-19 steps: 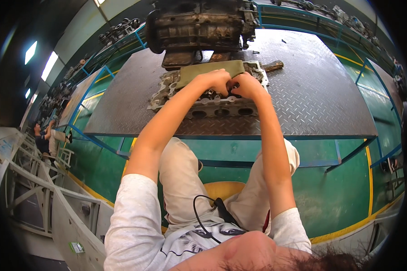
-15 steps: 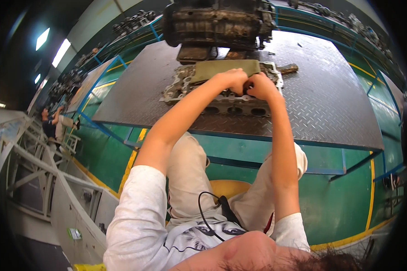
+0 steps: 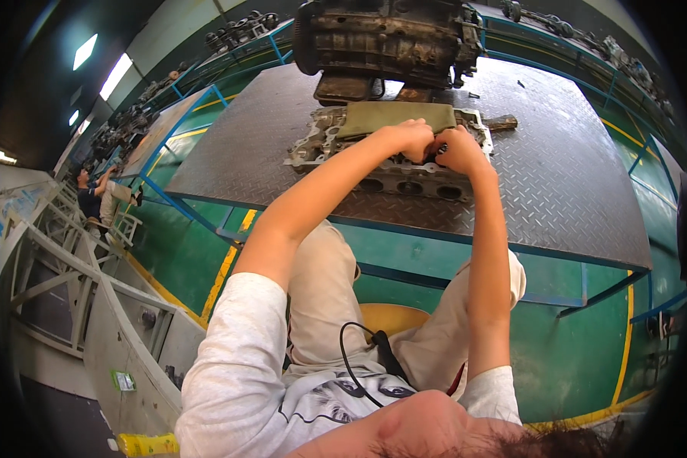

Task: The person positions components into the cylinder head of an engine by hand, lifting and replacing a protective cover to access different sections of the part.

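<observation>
A metal cylinder head (image 3: 313,145) lies on the steel-plate table in front of me, with an olive-green cloth (image 3: 389,116) spread over its top. Both my hands meet above its right half, near the cloth's right end. My left hand (image 3: 414,140) has its fingers curled closed. My right hand (image 3: 459,149) is closed beside it, its fingers around a small dark part. What the left fingers hold, if anything, is hidden. A row of dark oval ports shows along the cylinder head's near side.
A large dirty engine block (image 3: 389,46) stands behind the cylinder head on the diamond-plate table (image 3: 565,160). A short rusty rod (image 3: 502,122) sticks out at the right. Grey metal frames (image 3: 91,282) stand at left; a person (image 3: 95,198) sits farther off.
The table and parts appear slightly further right and lower as the view shifts. Both hands stay together over the cylinder head's right half, with only small finger movement.
</observation>
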A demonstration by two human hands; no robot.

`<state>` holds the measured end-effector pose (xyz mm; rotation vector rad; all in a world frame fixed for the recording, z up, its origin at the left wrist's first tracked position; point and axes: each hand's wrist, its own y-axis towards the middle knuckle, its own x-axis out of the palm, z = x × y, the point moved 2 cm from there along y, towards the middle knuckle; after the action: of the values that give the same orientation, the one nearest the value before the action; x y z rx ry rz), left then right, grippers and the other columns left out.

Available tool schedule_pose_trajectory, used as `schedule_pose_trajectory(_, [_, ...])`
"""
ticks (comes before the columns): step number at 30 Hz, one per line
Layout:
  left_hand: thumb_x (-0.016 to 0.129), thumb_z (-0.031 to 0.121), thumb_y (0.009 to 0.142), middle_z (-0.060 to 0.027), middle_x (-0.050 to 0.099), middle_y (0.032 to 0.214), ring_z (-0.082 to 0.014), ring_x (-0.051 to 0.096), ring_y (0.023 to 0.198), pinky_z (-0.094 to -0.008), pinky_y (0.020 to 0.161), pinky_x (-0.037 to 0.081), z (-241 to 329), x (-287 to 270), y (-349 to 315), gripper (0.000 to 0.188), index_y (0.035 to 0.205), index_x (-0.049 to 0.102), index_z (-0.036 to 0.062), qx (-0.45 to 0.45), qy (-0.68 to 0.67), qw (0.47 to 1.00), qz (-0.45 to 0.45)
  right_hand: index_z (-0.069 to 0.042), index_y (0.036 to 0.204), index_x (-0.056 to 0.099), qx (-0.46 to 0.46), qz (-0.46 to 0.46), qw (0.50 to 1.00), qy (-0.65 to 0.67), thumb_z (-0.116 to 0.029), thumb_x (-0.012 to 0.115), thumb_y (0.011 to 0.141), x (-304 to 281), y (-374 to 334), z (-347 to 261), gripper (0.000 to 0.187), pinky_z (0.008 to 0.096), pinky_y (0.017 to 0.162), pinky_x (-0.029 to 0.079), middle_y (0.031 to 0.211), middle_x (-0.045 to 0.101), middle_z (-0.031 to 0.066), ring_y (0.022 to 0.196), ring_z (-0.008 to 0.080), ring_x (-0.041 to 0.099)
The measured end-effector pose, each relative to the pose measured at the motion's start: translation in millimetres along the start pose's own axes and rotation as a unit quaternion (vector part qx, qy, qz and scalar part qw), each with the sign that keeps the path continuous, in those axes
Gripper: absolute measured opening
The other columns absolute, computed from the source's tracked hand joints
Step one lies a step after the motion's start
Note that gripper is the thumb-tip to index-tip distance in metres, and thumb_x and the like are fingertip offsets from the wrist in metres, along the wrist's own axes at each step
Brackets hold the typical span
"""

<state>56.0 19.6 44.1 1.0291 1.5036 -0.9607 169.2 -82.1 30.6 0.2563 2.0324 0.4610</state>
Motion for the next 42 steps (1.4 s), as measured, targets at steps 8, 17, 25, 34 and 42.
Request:
schedule_pose_trajectory(8, [0.077, 0.019, 0.064, -0.009, 0.056, 0.098, -0.0308, 0.048, 0.106, -0.0395, 0.089, 0.044, -9.2, -9.0, -7.9, 0.021, 0.083, 0.069, 0.0146, 0.033, -0.104, 0.993, -0.049, -0.012, 0.092, 0.074, 0.028, -0.017, 0.999, 0.02, -0.017, 0.08, 0.067, 6.7, 2.1, 18.1, 0.026, 0.0391, 0.082, 0.05, 0.095, 0.067, 0.0144, 0.093, 0.031, 0.063])
schedule_pose_trajectory(17, [0.078, 0.028, 0.067, -0.0082, 0.056, 0.092, -0.0282, 0.052, 0.098, -0.0385, 0.085, 0.045, -8.5, -8.5, -20.5, 0.029, 0.084, 0.067, 0.0071, 0.078, -0.087, 0.984, 0.135, -0.01, 0.091, 0.073, 0.06, -0.002, 0.997, 0.04, -0.017, 0.078, 0.072, 2.9, 4.2, 6.0, 0.021, 0.0401, 0.078, 0.051, 0.091, 0.07, 0.0121, 0.087, 0.0315, 0.065])
schedule_pose_trajectory(25, [0.077, 0.031, 0.072, -0.0078, 0.058, 0.087, -0.0285, 0.055, 0.093, -0.0395, 0.081, 0.046, -4.6, -3.5, -18.3, 0.028, 0.082, 0.068, 0.0061, 0.089, -0.04, 0.968, 0.232, -0.008, 0.096, 0.071, 0.052, 0.019, 0.998, 0.007, -0.011, 0.072, 0.075, 3.1, 1.4, 10.7, 0.021, 0.0413, 0.078, 0.051, 0.093, 0.07, 0.0132, 0.089, 0.032, 0.066])
schedule_pose_trajectory(34, [0.075, 0.031, 0.077, -0.0072, 0.061, 0.087, -0.028, 0.055, 0.093, -0.0392, 0.081, 0.046, -6.1, 6.7, -23.1, 0.027, 0.085, 0.068, 0.0059, 0.058, -0.103, 0.959, 0.257, -0.008, 0.096, 0.07, 0.044, 0.027, 0.998, -0.032, -0.008, 0.068, 0.072, 3.3, -2.2, 10.0, 0.024, 0.0414, 0.079, 0.051, 0.092, 0.069, 0.0136, 0.091, 0.0332, 0.065])
schedule_pose_trajectory(42, [0.075, 0.031, 0.078, -0.0075, 0.06, 0.088, -0.0281, 0.054, 0.093, -0.039, 0.082, 0.046, -6.4, 11.4, -24.4, 0.027, 0.087, 0.069, 0.0054, 0.056, -0.11, 0.953, 0.276, -0.008, 0.097, 0.07, 0.074, 0.009, 0.997, -0.027, -0.009, 0.069, 0.072, 7.3, 1.9, 6.0, 0.025, 0.0409, 0.084, 0.05, 0.098, 0.068, 0.013, 0.099, 0.0322, 0.062])
